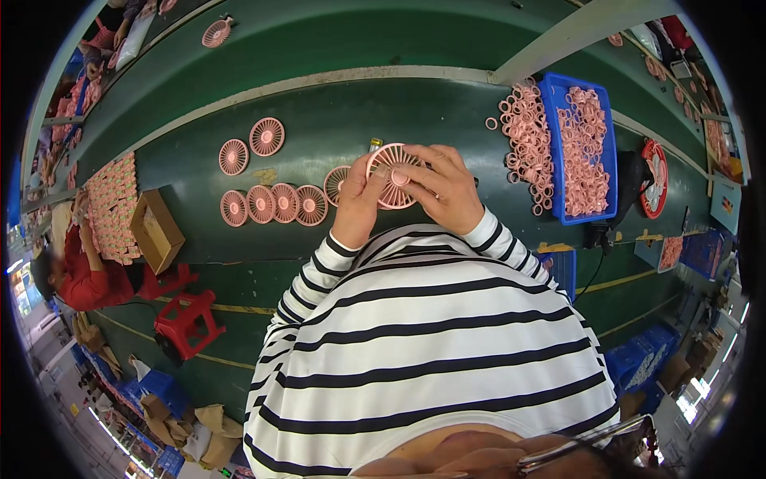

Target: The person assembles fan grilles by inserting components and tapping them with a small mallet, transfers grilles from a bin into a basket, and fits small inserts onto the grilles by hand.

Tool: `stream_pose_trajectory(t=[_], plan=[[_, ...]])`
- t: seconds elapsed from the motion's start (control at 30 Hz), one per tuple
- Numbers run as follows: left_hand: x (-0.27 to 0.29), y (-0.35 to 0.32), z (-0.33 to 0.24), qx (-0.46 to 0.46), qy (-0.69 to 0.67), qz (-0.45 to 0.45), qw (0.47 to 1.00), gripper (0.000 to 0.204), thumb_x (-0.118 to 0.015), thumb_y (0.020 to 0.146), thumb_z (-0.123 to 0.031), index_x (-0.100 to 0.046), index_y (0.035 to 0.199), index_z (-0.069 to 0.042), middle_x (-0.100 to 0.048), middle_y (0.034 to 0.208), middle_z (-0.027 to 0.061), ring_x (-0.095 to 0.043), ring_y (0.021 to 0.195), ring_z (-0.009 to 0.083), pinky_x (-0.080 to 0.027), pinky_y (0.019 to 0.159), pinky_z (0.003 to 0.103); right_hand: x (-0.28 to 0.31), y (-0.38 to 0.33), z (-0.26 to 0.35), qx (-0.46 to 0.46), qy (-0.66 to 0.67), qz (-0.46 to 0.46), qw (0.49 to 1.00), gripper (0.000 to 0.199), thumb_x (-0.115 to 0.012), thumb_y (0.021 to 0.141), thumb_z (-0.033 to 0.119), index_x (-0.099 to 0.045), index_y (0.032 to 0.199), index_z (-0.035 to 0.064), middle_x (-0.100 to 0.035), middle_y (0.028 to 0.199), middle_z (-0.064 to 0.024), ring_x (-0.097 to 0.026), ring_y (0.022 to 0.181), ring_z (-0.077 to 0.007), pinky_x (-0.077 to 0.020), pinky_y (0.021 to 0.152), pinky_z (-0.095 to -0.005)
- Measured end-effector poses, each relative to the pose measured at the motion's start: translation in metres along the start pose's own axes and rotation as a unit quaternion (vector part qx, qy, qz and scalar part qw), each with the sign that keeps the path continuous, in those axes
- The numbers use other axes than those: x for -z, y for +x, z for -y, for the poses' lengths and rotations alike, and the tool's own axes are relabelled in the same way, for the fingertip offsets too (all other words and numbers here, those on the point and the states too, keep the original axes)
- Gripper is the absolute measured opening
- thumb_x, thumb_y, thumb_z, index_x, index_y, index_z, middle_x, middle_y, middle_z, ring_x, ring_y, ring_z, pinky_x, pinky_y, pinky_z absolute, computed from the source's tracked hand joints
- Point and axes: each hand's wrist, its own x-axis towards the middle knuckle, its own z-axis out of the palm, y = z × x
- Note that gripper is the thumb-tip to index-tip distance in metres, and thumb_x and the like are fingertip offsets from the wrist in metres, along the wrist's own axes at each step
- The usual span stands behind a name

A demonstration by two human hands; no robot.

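Observation:
Above the green work table, both my hands are closed on one round pink fan grille [386,156] with spokes. My left hand [358,209] grips its left rim, the thumb lying over the spokes. On the right side my right hand [447,185] holds the rim, with fingers reaching over the front near the hub. Just left of my left hand, another pink grille [336,180] lies partly hidden. A row of several more grilles [260,204] continues leftward, and two further grilles [266,136] lie behind that row.
To the right stands a blue bin [568,217] of small pink rings, with a loose heap of rings [527,132] beside it. A red-rimmed fan [654,180] is farther right. At left are a cardboard box [156,231], a red stool [188,323] and a person in red [88,275].

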Motion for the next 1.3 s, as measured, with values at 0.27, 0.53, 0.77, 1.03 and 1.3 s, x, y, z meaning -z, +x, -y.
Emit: stream_pose_trajectory(t=[0.27, 0.53, 0.77, 1.03, 1.3], plan=[[-0.003, -0.005, 0.002, 0.022, 0.069, 0.005, 0.997, 0.031, -0.042, 0.101, -0.02, -0.049, 0.123, 0.0, -0.058, 0.11, 0.0092, -0.057, 0.099, 0.0139, -0.048, 0.085, 0.028, 0.0, 0.002, 0.018, -0.055, -0.006, 0.004, 0.998, 0.017, -0.07, 0.077, 0.019, -0.068, 0.091, 0.0111, -0.056, 0.085, -0.0049, -0.052, 0.083, -0.0257, -0.0421, 0.076, -0.0368], [-0.004, -0.018, -0.021, 0.099, -0.063, 0.057, 0.991, 0.033, -0.043, 0.101, -0.021, -0.048, 0.126, 0.0, -0.059, 0.114, 0.0103, -0.06, 0.105, 0.0174, -0.052, 0.087, 0.031, 0.006, -0.003, 0.016, -0.041, 0.073, -0.003, 0.996, 0.027, -0.078, 0.069, 0.028, -0.069, 0.089, 0.0112, -0.058, 0.09, -0.0046, -0.052, 0.086, -0.0248, -0.0405, 0.077, -0.0366], [-0.013, -0.033, -0.028, -0.035, 0.103, 0.02, 0.994, 0.032, -0.044, 0.101, -0.025, -0.049, 0.121, 0.0, -0.058, 0.105, 0.0075, -0.056, 0.093, 0.012, -0.045, 0.083, 0.025, 0.02, -0.006, 0.036, 0.026, -0.015, -0.034, 0.999, 0.028, -0.079, 0.07, 0.015, -0.066, 0.094, 0.0095, -0.06, 0.092, -0.0062, -0.055, 0.084, -0.0265, -0.0439, 0.072, -0.0364], [-0.019, -0.046, -0.034, -0.094, 0.151, 0.002, 0.984, 0.034, -0.042, 0.102, -0.024, -0.046, 0.124, 0.001, -0.057, 0.109, 0.0085, -0.055, 0.099, 0.0124, -0.045, 0.088, 0.025, 0.026, -0.012, 0.051, 0.041, -0.042, -0.062, 0.996, 0.018, -0.074, 0.072, 0.005, -0.063, 0.086, 0.0053, -0.062, 0.077, -0.0066, -0.057, 0.069, -0.0249, -0.0429, 0.063, -0.0345], [-0.025, -0.057, -0.035, -0.128, 0.147, 0.003, 0.981, 0.033, -0.044, 0.101, -0.023, -0.046, 0.123, 0.002, -0.059, 0.106, 0.0089, -0.056, 0.094, 0.0124, -0.046, 0.083, 0.025, 0.026, -0.012, 0.07, 0.095, -0.034, -0.095, 0.99, 0.019, -0.075, 0.071, 0.002, -0.062, 0.084, 0.0043, -0.062, 0.075, -0.0073, -0.058, 0.065, -0.0246, -0.0448, 0.06, -0.0334]])
